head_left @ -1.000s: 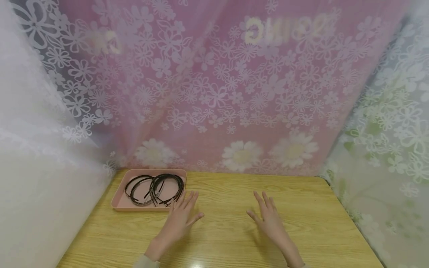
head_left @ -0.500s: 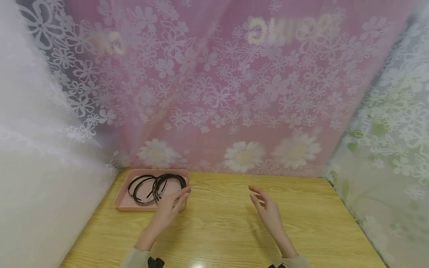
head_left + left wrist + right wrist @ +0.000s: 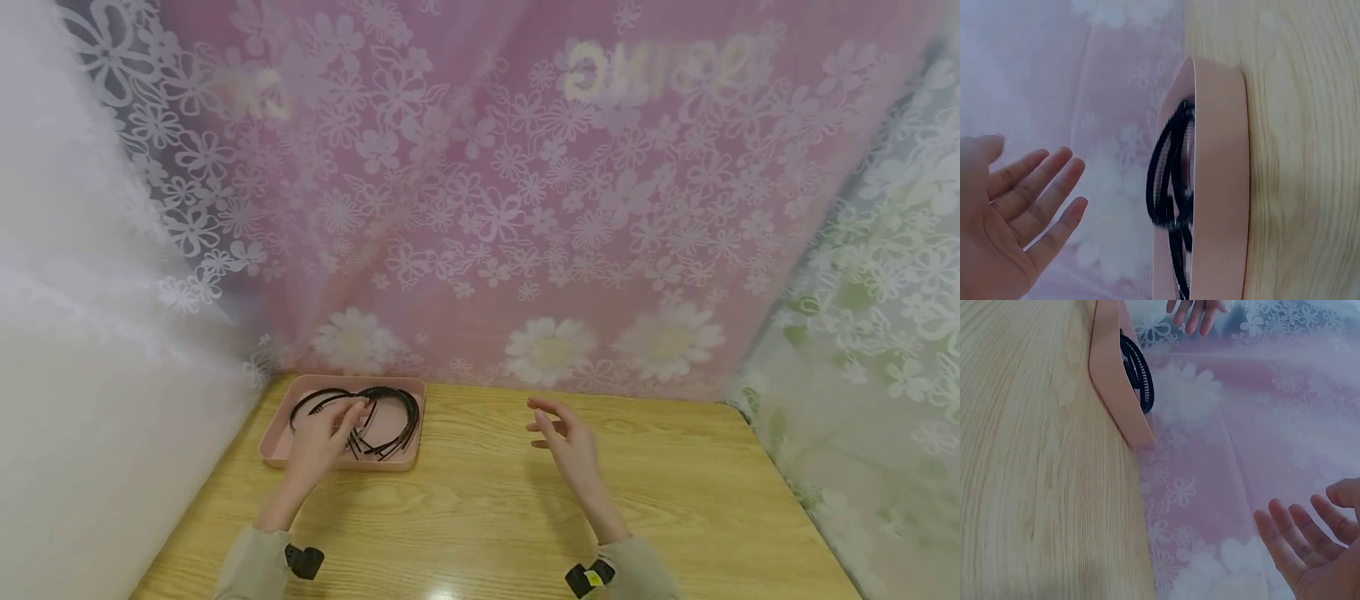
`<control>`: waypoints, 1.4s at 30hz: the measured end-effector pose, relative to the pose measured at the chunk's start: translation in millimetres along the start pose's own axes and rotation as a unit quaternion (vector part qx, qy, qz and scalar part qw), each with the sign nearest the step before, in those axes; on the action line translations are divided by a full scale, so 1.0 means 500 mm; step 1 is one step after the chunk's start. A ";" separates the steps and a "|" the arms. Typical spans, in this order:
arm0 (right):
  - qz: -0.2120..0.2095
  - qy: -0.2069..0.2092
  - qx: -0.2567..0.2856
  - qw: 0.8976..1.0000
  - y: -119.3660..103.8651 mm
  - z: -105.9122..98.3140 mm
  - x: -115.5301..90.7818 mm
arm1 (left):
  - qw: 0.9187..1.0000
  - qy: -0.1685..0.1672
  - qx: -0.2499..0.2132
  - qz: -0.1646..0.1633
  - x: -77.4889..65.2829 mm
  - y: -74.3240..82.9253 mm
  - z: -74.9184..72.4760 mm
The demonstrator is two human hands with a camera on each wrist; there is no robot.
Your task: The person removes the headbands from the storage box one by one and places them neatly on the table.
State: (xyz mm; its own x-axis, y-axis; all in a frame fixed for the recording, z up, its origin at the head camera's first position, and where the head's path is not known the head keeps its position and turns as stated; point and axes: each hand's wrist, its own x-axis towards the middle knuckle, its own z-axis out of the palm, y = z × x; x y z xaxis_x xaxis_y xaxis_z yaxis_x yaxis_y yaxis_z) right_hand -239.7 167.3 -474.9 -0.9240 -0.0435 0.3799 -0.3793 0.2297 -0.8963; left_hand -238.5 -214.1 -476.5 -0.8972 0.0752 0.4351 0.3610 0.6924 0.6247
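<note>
Several black headbands (image 3: 408,410) lie overlapping in a shallow pink tray (image 3: 266,454) at the back left of the table; some have toothed inner edges. My left hand (image 3: 318,442) hovers over the tray's left part, hiding some of the headbands. In the left wrist view the left hand (image 3: 1029,219) has its fingers spread and relaxed, apart from the headbands (image 3: 1169,169). My right hand (image 3: 573,446) is held above the table to the right of the tray, fingers loosely bent, holding nothing. The right wrist view also shows the right hand (image 3: 1313,544) with fingers extended.
The wood-grain table (image 3: 465,517) reaches back to a pink flowered curtain (image 3: 480,208). White curtains hang along both sides, the left one (image 3: 112,400) close to the tray. Black wrist cameras (image 3: 303,561) sit at both cuffs.
My left hand has moved left, from the tray's right front corner to over its left part. My right hand has shifted slightly left and farther back, its fingers more bent than a second ago.
</note>
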 end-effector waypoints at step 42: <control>0.152 -0.157 0.102 0.971 0.091 0.302 0.072 | 0.982 -0.046 0.094 -0.156 -0.012 -0.264 -0.151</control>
State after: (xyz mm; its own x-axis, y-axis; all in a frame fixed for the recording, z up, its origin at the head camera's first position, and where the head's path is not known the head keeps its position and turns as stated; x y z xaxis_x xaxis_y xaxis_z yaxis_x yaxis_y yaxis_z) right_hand -297.6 29.1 -536.6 -0.9518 -0.3050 0.0320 -0.0597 0.0819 -0.9949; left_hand -261.5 -360.3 -512.8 -0.9790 -0.1042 0.1754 0.0182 0.8118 0.5837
